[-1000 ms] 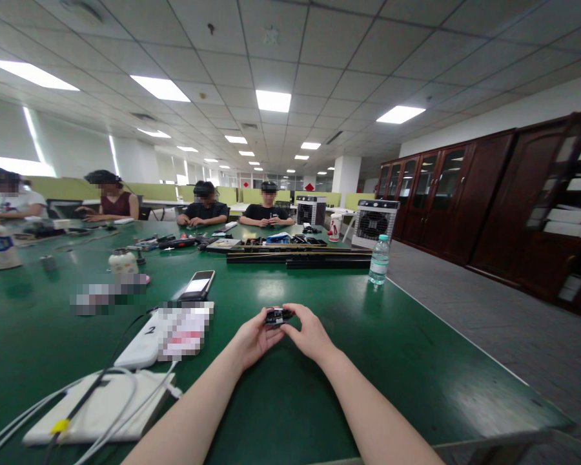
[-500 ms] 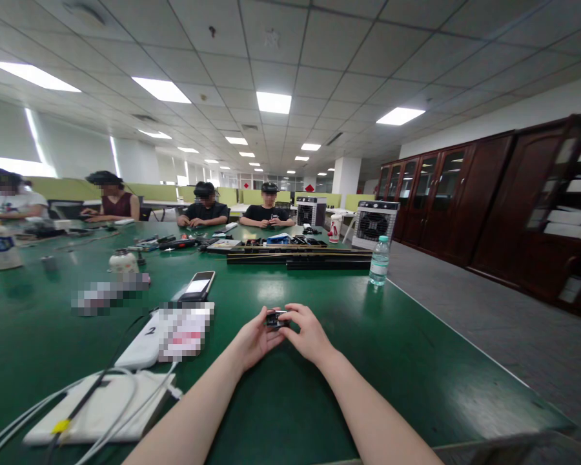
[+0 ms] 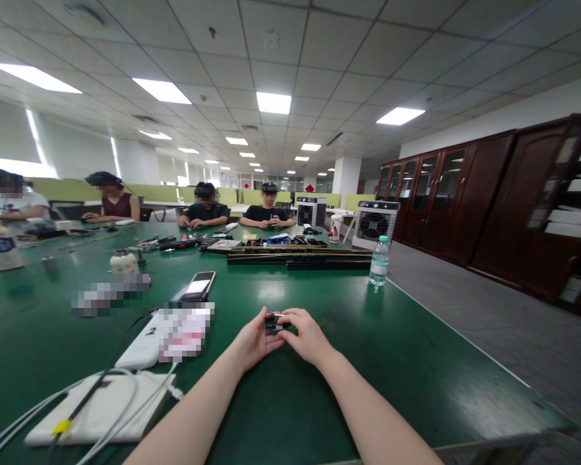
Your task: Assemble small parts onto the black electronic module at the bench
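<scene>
A small black object with silvery parts [image 3: 274, 322] is held between my two hands above the green table [image 3: 281, 400]; its exact kind is too small to make out. My left hand [image 3: 255, 337] cradles it from the left, thumb up along its side and fingers beneath. From the right, my right hand [image 3: 306, 332] pinches its edge, the fingertips on top and the thumb at the near side. Parts of the object are hidden behind my right fingers.
Left of my arms lie a phone [image 3: 198, 286], a white power bank [image 3: 142, 339] and a white box [image 3: 97, 410] with cables over it. A water bottle [image 3: 379, 261] stands near the right edge. Black bars [image 3: 300, 257] lie farther back. Several people sit beyond.
The fingers of my right hand have shifted from the right end of the small black object onto its top and drawn in closer. My left hand has stayed nearly still.
</scene>
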Motion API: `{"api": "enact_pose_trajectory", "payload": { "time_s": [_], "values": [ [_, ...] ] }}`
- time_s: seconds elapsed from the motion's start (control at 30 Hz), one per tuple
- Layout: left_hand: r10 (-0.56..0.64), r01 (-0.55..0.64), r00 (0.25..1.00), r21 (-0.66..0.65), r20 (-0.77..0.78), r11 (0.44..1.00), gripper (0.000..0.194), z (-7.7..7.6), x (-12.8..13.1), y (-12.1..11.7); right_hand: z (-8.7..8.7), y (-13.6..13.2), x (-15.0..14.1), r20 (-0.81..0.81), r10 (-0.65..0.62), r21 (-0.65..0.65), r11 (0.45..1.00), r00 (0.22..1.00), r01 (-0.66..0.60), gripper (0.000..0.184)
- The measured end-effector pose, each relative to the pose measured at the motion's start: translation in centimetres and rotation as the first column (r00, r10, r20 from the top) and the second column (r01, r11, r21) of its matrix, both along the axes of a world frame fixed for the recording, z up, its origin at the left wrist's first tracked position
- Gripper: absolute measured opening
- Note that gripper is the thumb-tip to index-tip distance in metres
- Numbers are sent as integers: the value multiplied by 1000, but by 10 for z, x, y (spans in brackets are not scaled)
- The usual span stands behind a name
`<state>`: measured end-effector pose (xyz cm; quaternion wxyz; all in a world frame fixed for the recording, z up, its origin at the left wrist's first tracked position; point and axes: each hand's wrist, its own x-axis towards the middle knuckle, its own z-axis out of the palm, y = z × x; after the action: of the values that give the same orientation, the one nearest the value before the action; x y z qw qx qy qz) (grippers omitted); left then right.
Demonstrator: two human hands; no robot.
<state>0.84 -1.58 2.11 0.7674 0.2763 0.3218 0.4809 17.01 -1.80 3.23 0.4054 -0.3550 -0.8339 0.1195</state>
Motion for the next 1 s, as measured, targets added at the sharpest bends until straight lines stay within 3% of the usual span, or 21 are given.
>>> {"api": "enact_pose_trajectory", "payload": {
  "time_s": [0.37, 0.8, 1.0],
  "values": [
    [71, -71, 997, -2, 13, 997, 22, -4, 0, 4, 0, 0, 1, 7, 12, 24, 1000, 1000, -13, 20],
    [84, -86, 996, -41, -34, 995, 20, 10, 4, -5, 2, -2, 1, 3, 22, 46, 999, 1000, -22, 19],
    [134, -135, 989, -9, -58, 991, 15, 6, 6, -3, 4, -3, 0, 8, 19, 49, 999, 1000, -20, 19]
  ]
}}
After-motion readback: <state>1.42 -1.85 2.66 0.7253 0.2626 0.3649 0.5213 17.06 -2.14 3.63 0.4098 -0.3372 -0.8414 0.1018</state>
